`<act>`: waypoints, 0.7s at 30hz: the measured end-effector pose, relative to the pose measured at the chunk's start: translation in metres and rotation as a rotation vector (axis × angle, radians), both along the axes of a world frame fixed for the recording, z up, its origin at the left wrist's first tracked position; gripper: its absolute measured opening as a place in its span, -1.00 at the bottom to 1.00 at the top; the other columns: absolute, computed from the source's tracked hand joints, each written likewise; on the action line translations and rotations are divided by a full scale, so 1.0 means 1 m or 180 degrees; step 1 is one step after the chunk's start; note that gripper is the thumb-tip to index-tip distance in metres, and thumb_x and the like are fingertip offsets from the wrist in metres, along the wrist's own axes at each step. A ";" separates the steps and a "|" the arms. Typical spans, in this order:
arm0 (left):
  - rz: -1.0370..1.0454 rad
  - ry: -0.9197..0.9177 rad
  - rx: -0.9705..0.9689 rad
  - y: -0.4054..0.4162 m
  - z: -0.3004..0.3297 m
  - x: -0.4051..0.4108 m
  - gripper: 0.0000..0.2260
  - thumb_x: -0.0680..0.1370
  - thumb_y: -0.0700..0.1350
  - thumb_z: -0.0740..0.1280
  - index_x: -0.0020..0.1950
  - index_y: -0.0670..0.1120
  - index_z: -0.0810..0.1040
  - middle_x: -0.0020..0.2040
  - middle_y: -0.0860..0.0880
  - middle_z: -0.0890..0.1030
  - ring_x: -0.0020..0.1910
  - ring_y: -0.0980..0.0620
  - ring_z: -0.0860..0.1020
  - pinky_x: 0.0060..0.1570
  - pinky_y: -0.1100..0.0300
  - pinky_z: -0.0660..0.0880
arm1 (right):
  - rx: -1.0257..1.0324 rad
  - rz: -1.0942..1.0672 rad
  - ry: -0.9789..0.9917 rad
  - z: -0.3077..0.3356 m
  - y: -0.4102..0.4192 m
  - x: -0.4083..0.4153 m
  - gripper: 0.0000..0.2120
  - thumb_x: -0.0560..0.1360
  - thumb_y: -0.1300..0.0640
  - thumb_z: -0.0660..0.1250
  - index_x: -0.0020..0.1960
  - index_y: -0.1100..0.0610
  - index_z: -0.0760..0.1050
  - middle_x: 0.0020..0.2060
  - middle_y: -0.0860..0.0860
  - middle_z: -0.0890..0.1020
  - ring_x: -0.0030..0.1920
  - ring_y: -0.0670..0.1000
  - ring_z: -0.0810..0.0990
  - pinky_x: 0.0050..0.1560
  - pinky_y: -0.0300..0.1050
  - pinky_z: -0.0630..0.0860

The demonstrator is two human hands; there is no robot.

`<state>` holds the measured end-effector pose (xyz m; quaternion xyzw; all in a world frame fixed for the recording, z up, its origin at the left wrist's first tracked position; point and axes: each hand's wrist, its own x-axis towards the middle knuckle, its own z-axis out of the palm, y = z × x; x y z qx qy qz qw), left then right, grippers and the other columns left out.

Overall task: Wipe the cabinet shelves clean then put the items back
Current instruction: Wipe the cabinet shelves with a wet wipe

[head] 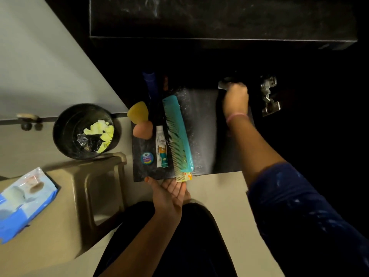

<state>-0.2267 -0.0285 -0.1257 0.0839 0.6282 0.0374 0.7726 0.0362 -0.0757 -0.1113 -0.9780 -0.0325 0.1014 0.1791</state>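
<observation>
The right hand (235, 97) reaches deep toward the far right corner of the dark speckled cabinet shelf (201, 124), its fingers (229, 84) bunched down over a crumpled grey wipe (223, 83). The wipe is soft, limp and light; judging by that, it will fold and slide under pressure, so a flat palm on top serves better than a pinch.

The left hand (169, 193) hovers at the near edge of the shelf, palm turned up, fingers loosely spread, its fingertips touching the near end of a small yellow-and-orange tube (186, 176) that lies under the long teal plastic comb (177, 134). Whether it grips anything I cannot tell.

The comb is stiff and light, best lifted by its solid spine rather than the teeth. Left of it lie a slim white-and-orange tube (161, 148), a round blue tin (147, 158), and two soft sponges, one peach (142, 130), one yellow (138, 111); these would squash easily.

Further left stand a black bin (65, 124) with scraps and a blue packet of wipes (22, 202).
</observation>
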 end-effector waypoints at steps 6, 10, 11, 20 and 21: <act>-0.0012 -0.0037 -0.0059 0.002 -0.003 -0.001 -0.36 0.50 0.37 -0.02 -0.02 -0.17 0.52 -0.04 -0.12 0.61 -0.07 -0.01 0.58 0.06 0.11 0.47 | 0.0720 0.0605 -0.0171 -0.031 0.005 -0.061 -0.69 0.53 0.30 0.19 0.20 0.09 0.55 0.18 0.13 0.53 0.18 0.10 0.47 0.23 -0.14 0.39; -0.0004 -0.0094 -0.0144 0.003 -0.003 -0.001 -0.35 0.50 0.38 -0.03 0.00 -0.17 0.52 -0.05 -0.11 0.61 -0.06 0.00 0.58 -0.08 0.15 0.51 | 0.0288 0.0914 -0.0252 -0.027 -0.086 -0.171 -0.61 0.45 0.39 0.27 0.24 0.14 0.53 0.14 0.13 0.57 0.12 0.14 0.50 0.14 -0.16 0.46; 0.0012 -0.0096 -0.0157 0.003 -0.003 -0.001 -0.34 0.50 0.38 -0.03 0.01 -0.17 0.52 -0.05 -0.11 0.61 -0.06 0.00 0.58 -0.11 0.15 0.53 | 0.0012 0.1087 -0.0192 -0.028 -0.109 -0.195 -0.61 0.44 0.37 0.25 0.23 0.15 0.54 0.15 0.13 0.58 0.12 0.11 0.48 0.16 -0.18 0.45; -0.0021 -0.0046 -0.0125 0.002 -0.002 0.000 -0.32 0.49 0.39 -0.03 0.14 -0.17 0.48 -0.02 -0.11 0.61 -0.03 -0.02 0.58 -0.02 0.13 0.51 | 0.0604 0.1176 -0.0559 0.036 -0.060 -0.123 -0.70 0.46 0.15 0.15 -0.05 0.19 0.64 -0.03 0.10 0.64 -0.06 0.09 0.61 0.03 -0.12 0.47; -0.0027 -0.0038 -0.0123 0.002 -0.001 0.000 -0.32 0.49 0.39 -0.03 0.15 -0.18 0.47 -0.02 -0.10 0.60 -0.02 -0.03 0.57 0.01 0.12 0.50 | 0.0844 0.1052 -0.0722 0.039 -0.037 -0.096 -0.74 0.45 0.20 0.17 -0.05 0.22 0.63 -0.05 0.13 0.63 -0.06 0.08 0.60 0.04 -0.12 0.47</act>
